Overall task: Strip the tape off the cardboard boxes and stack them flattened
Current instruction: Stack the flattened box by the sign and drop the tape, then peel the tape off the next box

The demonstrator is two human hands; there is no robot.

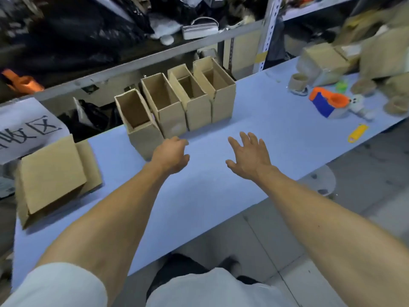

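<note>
Pale blue bench [254,138] before cluttered metal shelving [132,63]; four open-topped cardboard boxes [177,100] stand in a row at its far edge, the leftmost tilted; a larger closed box [51,173] lies at the bench's left end. Left hand [170,155] held just beside the tilted box's lower corner, fingers loosely curled, grasping nothing; right hand [249,157] spread flat above bare bench, released, apart from the boxes. Far right: orange-and-blue tape dispenser [329,103], cardboard tape cores [297,82], yellow cutter [358,132], heaped cartons [354,56].
</note>
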